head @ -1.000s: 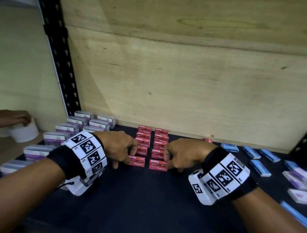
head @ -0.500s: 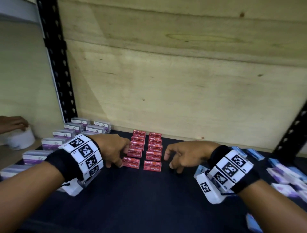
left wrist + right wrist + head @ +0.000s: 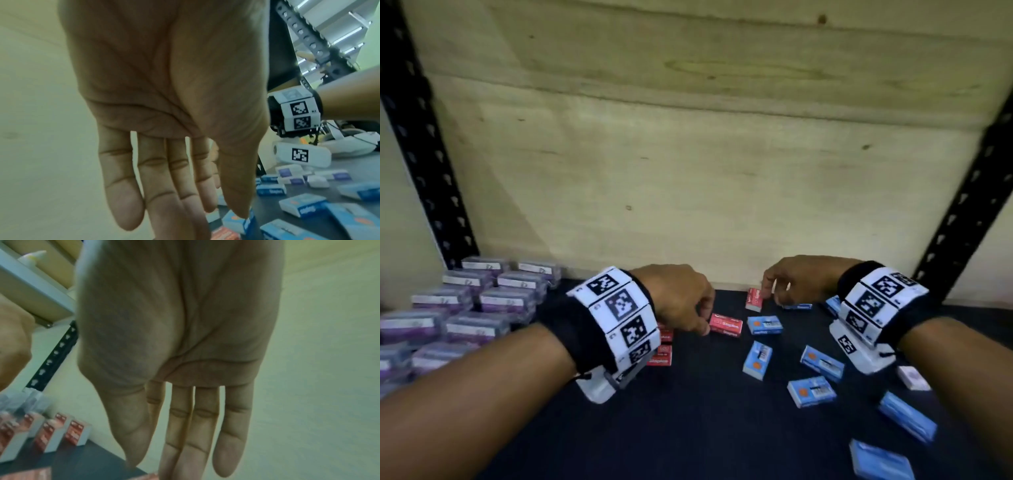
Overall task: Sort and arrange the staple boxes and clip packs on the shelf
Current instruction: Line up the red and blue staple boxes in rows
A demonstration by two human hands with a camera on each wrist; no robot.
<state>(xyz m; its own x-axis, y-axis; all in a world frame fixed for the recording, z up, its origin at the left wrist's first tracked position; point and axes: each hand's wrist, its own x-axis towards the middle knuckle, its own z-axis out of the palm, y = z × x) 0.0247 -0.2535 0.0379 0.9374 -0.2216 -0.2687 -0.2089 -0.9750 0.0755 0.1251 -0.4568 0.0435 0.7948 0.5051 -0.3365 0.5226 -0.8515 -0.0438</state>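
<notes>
My left hand (image 3: 700,325) hangs over the dark shelf mat (image 3: 705,428), its straight fingers at the left end of a flat red staple box (image 3: 726,324). The left wrist view shows that hand (image 3: 164,194) open, holding nothing. My right hand (image 3: 770,296) reaches toward the back, fingertips at a red box standing on edge (image 3: 755,299). In the right wrist view its fingers (image 3: 189,443) are straight and nothing is held. The rows of red boxes (image 3: 662,354) are mostly hidden behind my left wrist, and they show standing in rows (image 3: 47,434) in the right wrist view.
Purple clip packs (image 3: 476,301) sit in rows at the left. Several blue staple boxes (image 3: 756,359) lie scattered on the right half, with a white pack (image 3: 912,377) among them. A wooden back wall (image 3: 688,171) closes the shelf. Black uprights (image 3: 962,212) frame both sides.
My view has swung right. Both hands have left the front of the red rows and moved right, the left to a loose flat red box, the right to one near the back wall.
</notes>
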